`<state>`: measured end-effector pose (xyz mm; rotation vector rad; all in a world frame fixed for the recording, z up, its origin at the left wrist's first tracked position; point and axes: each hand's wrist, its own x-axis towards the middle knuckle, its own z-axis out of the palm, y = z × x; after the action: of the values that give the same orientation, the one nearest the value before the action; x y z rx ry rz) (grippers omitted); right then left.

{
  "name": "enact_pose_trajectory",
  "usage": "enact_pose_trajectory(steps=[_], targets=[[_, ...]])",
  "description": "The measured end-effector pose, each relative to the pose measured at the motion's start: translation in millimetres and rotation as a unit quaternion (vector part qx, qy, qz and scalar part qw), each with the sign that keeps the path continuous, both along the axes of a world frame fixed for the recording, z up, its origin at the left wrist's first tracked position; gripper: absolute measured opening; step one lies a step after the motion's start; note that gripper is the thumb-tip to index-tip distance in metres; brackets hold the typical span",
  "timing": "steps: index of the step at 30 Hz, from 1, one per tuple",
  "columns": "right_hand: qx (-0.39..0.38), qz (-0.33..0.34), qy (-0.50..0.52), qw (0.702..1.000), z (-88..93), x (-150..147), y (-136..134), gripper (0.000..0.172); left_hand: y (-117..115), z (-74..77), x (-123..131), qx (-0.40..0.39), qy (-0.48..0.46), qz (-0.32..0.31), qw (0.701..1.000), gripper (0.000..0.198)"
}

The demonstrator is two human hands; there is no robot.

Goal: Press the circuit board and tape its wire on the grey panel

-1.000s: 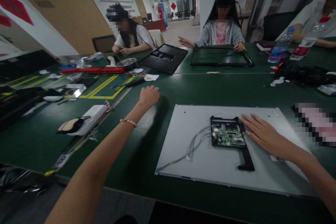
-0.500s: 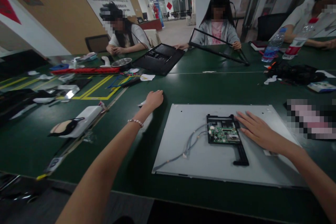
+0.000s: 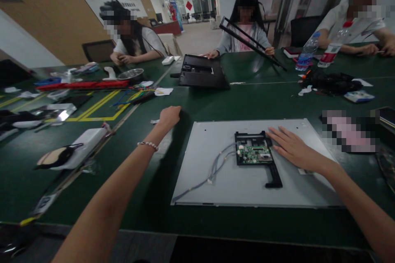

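Note:
A grey metal panel (image 3: pixel 247 181) lies flat on the green table (image 3: pixel 234 98) in front of me. On it sit a black bracket (image 3: pixel 273 174) with a green circuit board (image 3: pixel 254 154) and a grey cable (image 3: pixel 212 170) trailing left. My right hand (image 3: pixel 291 148) lies flat and open on the panel, fingertips touching the bracket's right side. My left hand (image 3: pixel 169 116) is stretched out on the table just beyond the panel's far left corner, fingers curled shut, next to a small white scrap (image 3: pixel 154 121); whether it holds anything is hidden.
Across the table a person lifts a black frame (image 3: pixel 251 43) on edge beside a black back cover (image 3: pixel 202 72). Other people sit at far left and far right. Tools, a metal bowl (image 3: pixel 131 74), a white device (image 3: pixel 77 148), water bottles (image 3: pixel 305 55) and black items surround the panel.
My left hand drew back slightly toward the panel corner. The person opposite raised the black frame from flat to steeply tilted, and the back cover was turned. My view shifted right.

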<state>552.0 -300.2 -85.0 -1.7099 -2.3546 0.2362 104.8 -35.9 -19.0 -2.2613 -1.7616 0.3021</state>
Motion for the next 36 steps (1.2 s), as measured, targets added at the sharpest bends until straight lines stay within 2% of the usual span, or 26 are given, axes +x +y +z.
enact_pose_trajectory(steps=[13, 17, 19, 22, 25, 30, 33, 36], targets=[[-0.007, 0.001, 0.0, 1.0, -2.5, 3.1, 1.4, 0.06, 6.1, 6.9, -4.6, 0.036, -0.009, 0.013, 0.999, 0.037], [-0.013, 0.0, -0.008, 1.0, -3.8, 4.3, 2.4, 0.06, -1.5, 10.6, 2.5, 0.047, -0.018, 0.005, 0.999, 0.038], [-0.015, 0.0, -0.011, 1.0, -4.4, 4.3, 2.4, 0.06, -9.6, 13.0, 11.6, 0.055, -0.029, -0.024, 0.998, 0.038], [-0.009, 0.002, -0.011, 1.0, -5.0, 3.7, 1.7, 0.059, -26.3, 17.0, 35.5, 0.065, -0.058, -0.089, 0.992, 0.037], [0.001, 0.003, -0.008, 1.0, -5.8, 4.2, 1.2, 0.059, -48.1, 20.2, 71.7, 0.069, -0.091, -0.159, 0.981, 0.034], [-0.003, 0.009, -0.008, 1.0, -7.7, 6.9, 2.2, 0.06, -98.7, 22.0, 145.1, 0.062, -0.14, -0.33, 0.931, 0.027], [-0.002, 0.003, -0.01, 1.0, -7.1, 6.2, 2.5, 0.06, -130.4, 19.5, 181.9, 0.061, -0.153, -0.389, 0.907, 0.022], [0.004, 0.003, -0.01, 1.0, -5.2, 4.1, 2.5, 0.06, -151.1, 10.5, 204.6, 0.043, -0.151, -0.42, 0.894, 0.016]])
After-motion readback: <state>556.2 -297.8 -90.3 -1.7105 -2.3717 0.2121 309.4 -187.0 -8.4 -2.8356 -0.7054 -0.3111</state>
